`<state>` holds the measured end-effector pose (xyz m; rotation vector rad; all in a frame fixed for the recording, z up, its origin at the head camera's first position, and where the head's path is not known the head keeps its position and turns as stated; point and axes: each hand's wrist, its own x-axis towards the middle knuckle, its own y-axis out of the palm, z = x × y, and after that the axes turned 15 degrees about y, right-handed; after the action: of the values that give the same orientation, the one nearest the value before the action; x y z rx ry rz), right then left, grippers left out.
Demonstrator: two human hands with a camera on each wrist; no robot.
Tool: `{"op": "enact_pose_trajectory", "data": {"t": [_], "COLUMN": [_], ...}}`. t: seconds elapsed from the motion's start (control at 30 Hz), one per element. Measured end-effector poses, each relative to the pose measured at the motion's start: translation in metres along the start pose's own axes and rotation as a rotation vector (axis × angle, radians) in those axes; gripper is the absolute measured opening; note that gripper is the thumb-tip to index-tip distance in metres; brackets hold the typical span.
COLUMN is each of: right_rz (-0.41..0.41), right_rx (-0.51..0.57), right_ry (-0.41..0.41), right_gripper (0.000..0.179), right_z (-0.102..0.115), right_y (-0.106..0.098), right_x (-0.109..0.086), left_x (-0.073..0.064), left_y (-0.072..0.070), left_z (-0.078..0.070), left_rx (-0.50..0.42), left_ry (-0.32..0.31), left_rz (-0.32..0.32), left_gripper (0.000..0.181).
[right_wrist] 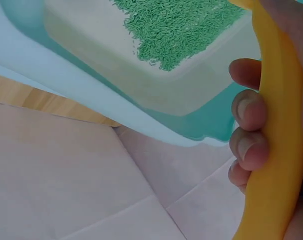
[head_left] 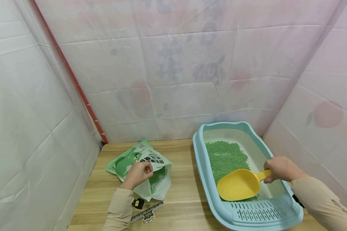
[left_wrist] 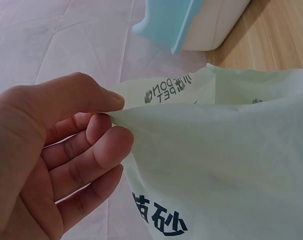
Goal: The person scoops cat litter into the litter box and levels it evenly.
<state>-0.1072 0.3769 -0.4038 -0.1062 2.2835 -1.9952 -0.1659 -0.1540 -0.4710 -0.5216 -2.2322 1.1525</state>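
My left hand [head_left: 137, 175] pinches the edge of the open mouth of a green and white litter bag [head_left: 125, 163], which lies on the table. Green litter pellets [head_left: 159, 175] show inside the mouth. In the left wrist view, the thumb and fingertips hold the bag's pale plastic [left_wrist: 216, 160]. On the other side, my right hand [head_left: 283, 168] grips the handle of a yellow scoop [head_left: 238, 186]. Its wide bowl is over the blue litter box [head_left: 202, 166], overlapping the green litter [head_left: 226, 157] spread inside. The right wrist view shows fingers curled round the yellow handle [right_wrist: 279, 125].
A black-and-white clip [head_left: 147, 212] lies on the wooden table [head_left: 182, 160] in front of the bag. The litter box has a slotted grate [head_left: 260, 211] at its near end. White printed sheets [head_left: 176, 70] enclose the table at the back and both sides.
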Motion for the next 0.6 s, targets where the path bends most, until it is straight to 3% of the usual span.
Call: {"op": "enact_pose_trajectory", "data": {"t": [0.13, 0.47, 0.6], "right_rz": [0.010, 0.054, -0.008], "right_rx": [-0.014, -0.038, -0.100], "right_ry": [0.004, 0.115, 0.078], "right_gripper": [0.032, 0.035, 0.036], "right_z": [-0.003, -0.025, -0.031], "right_y": [0.002, -0.005, -0.009], "right_x": [0.003, 0.001, 0.002], "left_x": [0.000, -0.001, -0.001], "left_y": [0.000, 0.000, 0.001], "left_z": [0.000, -0.001, -0.001], "left_rx": [0.002, -0.002, 0.008], "left_ry": [0.005, 0.005, 0.010], "left_rz": [-0.001, -0.010, -0.012], "left_gripper": [0.015, 0.015, 0.014]}}
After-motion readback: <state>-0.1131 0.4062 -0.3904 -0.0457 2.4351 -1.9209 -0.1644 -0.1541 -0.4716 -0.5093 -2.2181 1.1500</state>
